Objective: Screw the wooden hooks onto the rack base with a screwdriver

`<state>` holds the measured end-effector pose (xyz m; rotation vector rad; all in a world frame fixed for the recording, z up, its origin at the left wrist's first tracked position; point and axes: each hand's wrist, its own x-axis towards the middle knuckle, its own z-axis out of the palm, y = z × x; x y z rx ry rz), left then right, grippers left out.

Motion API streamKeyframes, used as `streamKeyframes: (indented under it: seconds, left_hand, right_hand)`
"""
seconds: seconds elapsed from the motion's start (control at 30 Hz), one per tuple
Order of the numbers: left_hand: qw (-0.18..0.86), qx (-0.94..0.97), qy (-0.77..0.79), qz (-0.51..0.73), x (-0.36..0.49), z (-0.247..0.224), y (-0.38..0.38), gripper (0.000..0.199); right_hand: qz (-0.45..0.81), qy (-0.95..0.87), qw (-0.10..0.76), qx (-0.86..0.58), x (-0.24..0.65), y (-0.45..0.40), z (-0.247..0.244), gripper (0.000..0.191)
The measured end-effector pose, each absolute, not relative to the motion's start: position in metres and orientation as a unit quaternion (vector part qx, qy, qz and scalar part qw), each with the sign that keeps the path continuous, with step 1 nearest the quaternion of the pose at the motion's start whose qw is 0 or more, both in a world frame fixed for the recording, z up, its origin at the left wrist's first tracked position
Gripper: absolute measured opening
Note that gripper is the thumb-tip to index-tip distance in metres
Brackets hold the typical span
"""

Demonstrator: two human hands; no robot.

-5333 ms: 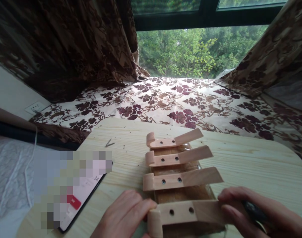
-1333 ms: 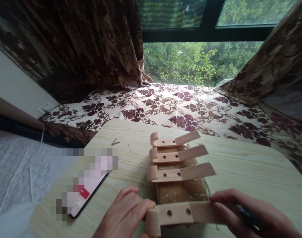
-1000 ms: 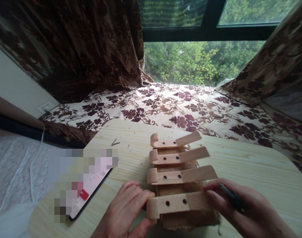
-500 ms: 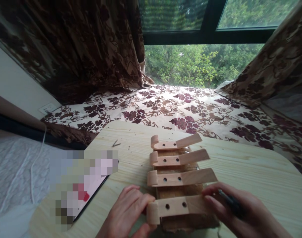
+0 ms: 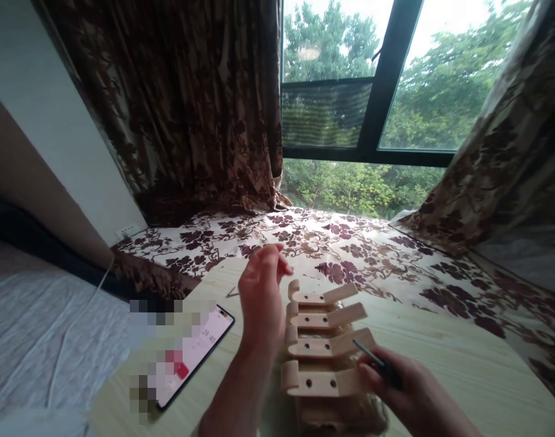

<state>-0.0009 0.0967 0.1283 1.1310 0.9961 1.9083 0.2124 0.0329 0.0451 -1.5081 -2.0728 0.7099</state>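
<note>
My right hand (image 5: pixel 398 382) grips a screwdriver (image 5: pixel 384 366) with a dark handle and a thin metal shaft pointing up and left. Its fingertips are at the right end of the nearest wooden hook piece (image 5: pixel 322 384). Several such pale pieces, each with a curled left end, a raised right end and two dark holes or screw heads, lie in a row across a brown block (image 5: pixel 325 413). Raised beyond the phone is my left hand (image 5: pixel 262 282), its fingers curled closed; what they hold, if anything, is hidden. Close to its left lie small screws (image 5: pixel 232 293).
A phone (image 5: pixel 208 340) with its screen lit lies on the left of the pale wooden table (image 5: pixel 441 340). Behind the table is a ledge with floral cloth (image 5: pixel 341 230), below a window between curtains. A bed (image 5: pixel 40 340) stands at the left.
My left hand has left the nearest wooden piece and moved up and forward, its fingers now curled. My right hand stays near that piece with the screwdriver. The view has tilted up.
</note>
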Motion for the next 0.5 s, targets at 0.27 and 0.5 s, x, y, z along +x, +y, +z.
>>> streamKeyframes:
  seconds: [0.27, 0.5]
  left_hand:
    - [0.247, 0.665, 0.507, 0.489, -0.088, 0.151, 0.180, 0.025]
    - [0.193, 0.689, 0.670, 0.200, -0.179, 0.080, 0.182, 0.027]
  right_hand:
    - [0.237, -0.751, 0.263, -0.557, 0.207, 0.030, 0.050, 0.027]
    - [0.240, -0.747, 0.312, -0.536, 0.209, 0.028, 0.038, 0.030]
